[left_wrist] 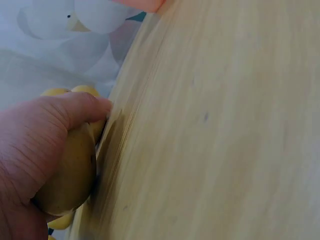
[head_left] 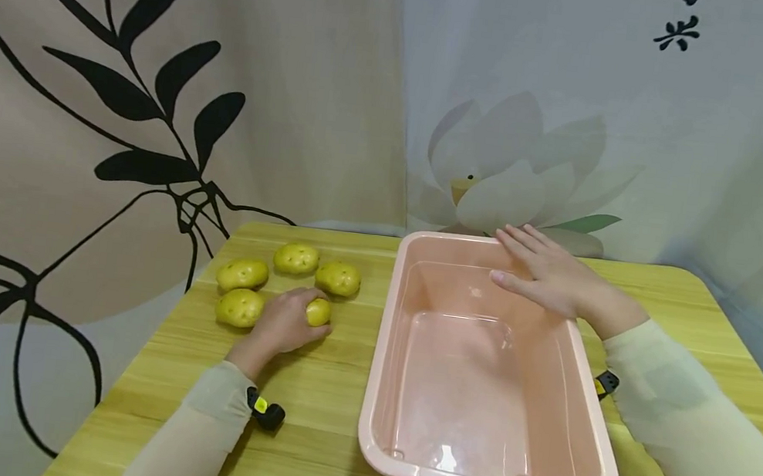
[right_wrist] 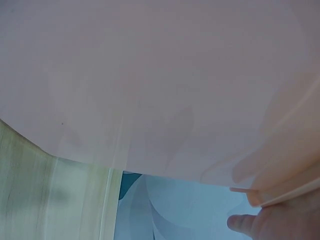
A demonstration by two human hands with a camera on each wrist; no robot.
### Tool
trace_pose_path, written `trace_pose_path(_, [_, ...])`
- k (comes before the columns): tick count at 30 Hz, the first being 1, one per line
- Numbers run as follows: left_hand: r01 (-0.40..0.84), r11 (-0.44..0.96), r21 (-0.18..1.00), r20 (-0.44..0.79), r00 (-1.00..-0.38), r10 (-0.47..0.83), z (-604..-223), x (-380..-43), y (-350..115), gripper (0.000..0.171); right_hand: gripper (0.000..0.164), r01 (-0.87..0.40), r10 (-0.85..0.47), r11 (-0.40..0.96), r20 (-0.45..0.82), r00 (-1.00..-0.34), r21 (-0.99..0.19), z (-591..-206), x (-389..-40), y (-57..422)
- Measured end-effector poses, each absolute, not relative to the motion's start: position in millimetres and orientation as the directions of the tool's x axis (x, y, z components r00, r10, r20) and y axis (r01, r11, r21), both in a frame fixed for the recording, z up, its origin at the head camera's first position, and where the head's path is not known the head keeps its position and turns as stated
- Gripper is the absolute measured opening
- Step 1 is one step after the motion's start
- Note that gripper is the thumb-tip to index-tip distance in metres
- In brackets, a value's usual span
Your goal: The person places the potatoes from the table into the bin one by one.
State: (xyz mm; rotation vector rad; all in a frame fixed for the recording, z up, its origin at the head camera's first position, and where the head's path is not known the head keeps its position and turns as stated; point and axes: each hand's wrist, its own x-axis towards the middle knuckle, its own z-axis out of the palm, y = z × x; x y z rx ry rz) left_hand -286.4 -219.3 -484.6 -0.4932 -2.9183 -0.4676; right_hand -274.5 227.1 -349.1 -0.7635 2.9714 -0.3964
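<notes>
My left hand (head_left: 287, 321) grips a yellow potato (head_left: 318, 312) low over the wooden table, its fingers and thumb curled round it. In the left wrist view the thumb lies across that potato (left_wrist: 72, 172), whose lower side shows close to the wood. Just behind and to the left of this hand lie several more potatoes (head_left: 296, 258). On the right, a pink plastic basin (head_left: 377, 377) stands with nothing inside. My right hand (head_left: 548, 275) rests over the basin's far right rim, fingers extended; in the right wrist view the basin's outer wall (right_wrist: 140, 90) fills most of the picture.
The light wooden table (head_left: 312, 432) carries everything, its far edge close to a hanging cloth (head_left: 327, 93) printed with dark leaves and a pale flower. The basin's tall walls take up the table's centre right. Small black cameras (head_left: 268, 412) are strapped at the wrists.
</notes>
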Motion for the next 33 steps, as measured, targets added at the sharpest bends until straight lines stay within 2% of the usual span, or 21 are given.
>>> trace_pose_path(9, [0.315, 0.791, 0.524, 0.239, -0.946, 0.219, -492, -281, -218, 0.051, 0.079, -0.466, -0.481, 0.846, 0.007, -0.877, -0.261, -350, -277, 226])
trace_pose_path(16, [0.338, 0.645, 0.685, 0.279, -0.94, 0.197, -486, -276, -216, 0.048, 0.079, -0.473, -0.485, 0.844, 0.018, -0.875, -0.251, -348, -277, 226])
trace_pose_path(26, [0.4, 0.477, 0.783, 0.342, -0.916, 0.208, -468, -269, -209, 0.042, 0.078, -0.466, -0.481, 0.847, 0.005, -0.877, -0.256, -347, -274, 226])
trace_pose_path(33, [0.433, 0.467, 0.771, 0.362, -0.901, 0.238, -429, -244, -192, 0.039, 0.078, -0.471, -0.485, 0.844, 0.007, -0.874, -0.256, -347, -275, 226])
